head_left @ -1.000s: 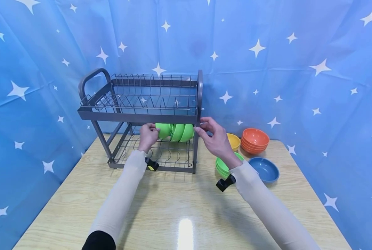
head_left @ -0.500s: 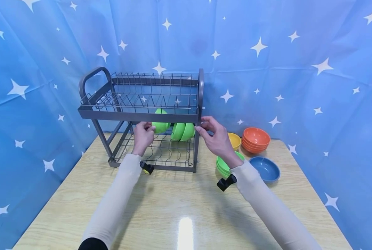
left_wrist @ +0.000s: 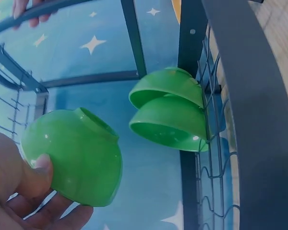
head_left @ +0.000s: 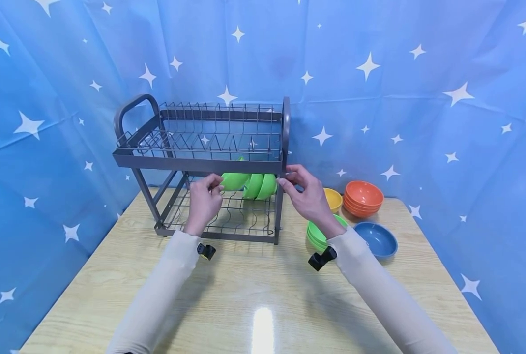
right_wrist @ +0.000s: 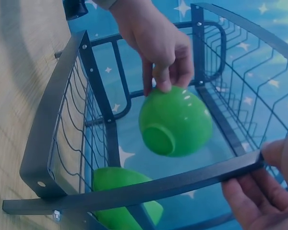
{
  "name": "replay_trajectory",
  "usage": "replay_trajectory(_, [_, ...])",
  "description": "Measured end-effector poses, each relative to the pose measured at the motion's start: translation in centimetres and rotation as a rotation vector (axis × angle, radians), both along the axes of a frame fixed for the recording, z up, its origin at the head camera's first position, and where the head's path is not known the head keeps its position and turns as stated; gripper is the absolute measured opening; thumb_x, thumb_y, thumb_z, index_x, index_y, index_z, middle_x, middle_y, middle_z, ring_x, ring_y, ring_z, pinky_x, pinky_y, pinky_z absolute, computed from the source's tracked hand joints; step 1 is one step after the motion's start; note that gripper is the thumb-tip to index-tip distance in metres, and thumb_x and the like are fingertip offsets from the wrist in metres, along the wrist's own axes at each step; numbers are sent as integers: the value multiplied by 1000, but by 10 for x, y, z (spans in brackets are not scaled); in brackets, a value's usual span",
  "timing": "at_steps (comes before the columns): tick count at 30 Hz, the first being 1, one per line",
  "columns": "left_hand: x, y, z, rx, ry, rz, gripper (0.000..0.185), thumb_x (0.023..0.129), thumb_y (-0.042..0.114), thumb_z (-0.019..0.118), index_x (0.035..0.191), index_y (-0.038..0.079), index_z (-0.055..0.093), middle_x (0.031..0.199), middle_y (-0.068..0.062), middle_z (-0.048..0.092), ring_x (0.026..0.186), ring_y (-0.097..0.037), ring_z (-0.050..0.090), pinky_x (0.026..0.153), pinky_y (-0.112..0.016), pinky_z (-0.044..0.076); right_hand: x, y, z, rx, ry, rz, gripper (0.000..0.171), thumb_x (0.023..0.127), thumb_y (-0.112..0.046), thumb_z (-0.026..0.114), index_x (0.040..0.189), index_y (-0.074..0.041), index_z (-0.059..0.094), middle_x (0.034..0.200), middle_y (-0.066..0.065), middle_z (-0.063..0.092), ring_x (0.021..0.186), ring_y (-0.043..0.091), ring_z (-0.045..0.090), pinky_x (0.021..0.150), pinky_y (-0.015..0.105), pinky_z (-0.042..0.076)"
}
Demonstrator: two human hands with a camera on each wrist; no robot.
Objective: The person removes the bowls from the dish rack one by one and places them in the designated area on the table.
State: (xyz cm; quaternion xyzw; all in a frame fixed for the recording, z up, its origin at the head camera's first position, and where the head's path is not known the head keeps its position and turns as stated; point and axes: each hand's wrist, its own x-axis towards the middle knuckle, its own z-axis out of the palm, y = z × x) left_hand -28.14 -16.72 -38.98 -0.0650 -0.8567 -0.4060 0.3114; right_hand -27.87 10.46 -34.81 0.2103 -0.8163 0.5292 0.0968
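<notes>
A grey two-tier dish rack (head_left: 201, 163) stands at the back of the wooden table. My left hand (head_left: 212, 189) reaches into its lower tier and grips a green bowl (head_left: 235, 180) by the rim, tilted on its side; the same bowl (left_wrist: 74, 160) fills the left wrist view and shows as a green bowl (right_wrist: 175, 122) in the right wrist view. Two more green bowls (head_left: 260, 186) stand on edge against the rack's right end, nested together (left_wrist: 170, 112). My right hand (head_left: 289, 179) pinches the rack's right frame bar (right_wrist: 134, 191).
To the right of the rack sit a stack of green bowls (head_left: 317, 235), a yellow bowl (head_left: 332, 199), a stack of orange bowls (head_left: 363, 197) and a blue bowl (head_left: 376, 240). The rack's upper tier holds nothing. A blue star-patterned cloth hangs behind and at both sides.
My left hand has pulled one green bowl away from the other two, lifted it slightly and tilted it, and the wrist has drawn back toward me. The right hand stays on the rack.
</notes>
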Motion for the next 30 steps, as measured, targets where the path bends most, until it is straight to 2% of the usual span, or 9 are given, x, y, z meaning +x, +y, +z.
replay_trajectory(4, [13,5,2,-84,102,-22,17,93,-10,63,103,-1,73,100,-17,77,98,-34,75,88,-48,63,-1,2,1,-1,4,10,38,103,-32,64,136,-16,56,121,11,72,109,29,70,97,50,56])
replay_trajectory(7, [21,8,2,-123,164,-38,18,90,-13,64,99,-1,74,98,-17,77,96,-35,76,81,-46,63,-2,3,3,6,11,26,37,103,-31,63,136,-15,56,120,11,72,108,28,71,97,50,56])
replay_trajectory(10, [29,11,1,-150,193,-49,21,87,-15,64,97,-1,74,96,-17,77,91,-33,75,73,-43,61,-4,5,4,20,18,49,35,104,-29,62,135,-13,56,121,12,73,107,29,72,98,50,56])
replay_trajectory(15, [42,15,0,-194,234,-70,22,83,-18,66,93,0,75,94,-15,77,87,-31,73,74,-40,63,-5,7,6,31,9,78,32,104,-24,62,134,-12,57,122,12,73,117,30,70,102,50,56])
replay_trajectory(20, [56,17,2,-212,300,-125,25,79,-21,65,89,0,74,90,-14,77,83,-28,72,72,-37,63,-2,10,7,34,5,105,36,104,-22,62,138,-13,56,125,12,72,123,29,68,105,48,56])
replay_trajectory(24, [68,19,5,-241,336,-167,31,77,-23,61,88,4,73,89,-10,76,80,-22,70,66,-31,61,7,14,9,101,26,103,49,104,-26,63,149,-15,48,134,11,67,126,29,65,107,49,54])
replay_trajectory(27, [75,21,6,-267,349,-208,37,74,-25,57,87,5,73,90,-7,76,80,-19,70,65,-26,60,17,18,11,142,67,96,57,103,-26,63,155,-17,42,147,9,58,129,29,62,107,48,55])
replay_trajectory(30, [82,20,8,-287,373,-264,40,70,-27,55,86,5,73,89,-6,75,83,-18,71,71,-26,62,27,22,12,153,119,96,60,102,-24,65,156,-19,40,157,6,49,131,30,61,106,48,55])
